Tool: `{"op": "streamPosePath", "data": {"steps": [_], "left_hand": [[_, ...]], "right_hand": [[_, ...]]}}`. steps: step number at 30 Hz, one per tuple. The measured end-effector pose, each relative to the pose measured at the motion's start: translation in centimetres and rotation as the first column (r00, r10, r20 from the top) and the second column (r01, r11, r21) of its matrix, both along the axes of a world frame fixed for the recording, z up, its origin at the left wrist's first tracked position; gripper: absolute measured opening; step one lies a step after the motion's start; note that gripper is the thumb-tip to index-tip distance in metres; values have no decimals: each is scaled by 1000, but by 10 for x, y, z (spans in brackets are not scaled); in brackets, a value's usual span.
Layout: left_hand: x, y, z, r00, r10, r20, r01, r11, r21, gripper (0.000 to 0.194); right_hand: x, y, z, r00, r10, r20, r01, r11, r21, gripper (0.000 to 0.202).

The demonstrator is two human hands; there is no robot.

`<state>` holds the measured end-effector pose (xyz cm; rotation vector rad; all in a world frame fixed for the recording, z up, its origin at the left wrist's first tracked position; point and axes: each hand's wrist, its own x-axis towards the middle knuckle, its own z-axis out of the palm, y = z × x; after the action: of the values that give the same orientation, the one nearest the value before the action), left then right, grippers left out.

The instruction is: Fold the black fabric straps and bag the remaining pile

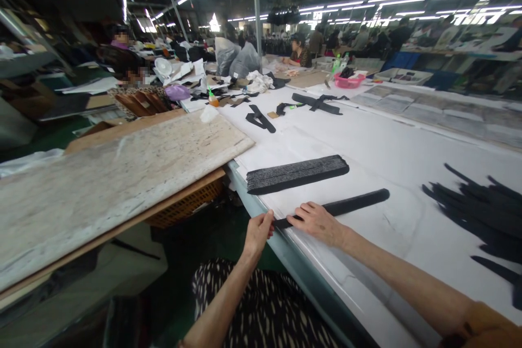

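Observation:
One long black fabric strip (356,202) lies on the white table (391,136), running from the table's edge up to the right. At its near end, my left hand (260,232) pinches the strip just over the edge. My right hand (320,223) lies on the same strip a little farther right, with its fingers bent down onto it. Beyond both hands rests a neat stack of dark strips (297,174) with grey speckled faces. A loose pile of black strips (481,206) spreads out at the right.
A worn pale board (122,174) adjoins at the left, above an orange crate (187,204). Farther back are loose black pieces (261,119), a glue bottle (212,99), a pink basket (349,80) and grey plastic bags (244,61). A person (122,60) is at the back left.

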<state>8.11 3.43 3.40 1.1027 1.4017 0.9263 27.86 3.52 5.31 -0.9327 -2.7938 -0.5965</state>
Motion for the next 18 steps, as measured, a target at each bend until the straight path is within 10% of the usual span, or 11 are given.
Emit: {"op": "streamPosePath", "data": {"steps": [18], "left_hand": [[-24,5,-31,982,-62,180,89,985,-145,37]], "right_hand": [[-6,14,-8,986,137,-94,-137,991,8,17]]}}
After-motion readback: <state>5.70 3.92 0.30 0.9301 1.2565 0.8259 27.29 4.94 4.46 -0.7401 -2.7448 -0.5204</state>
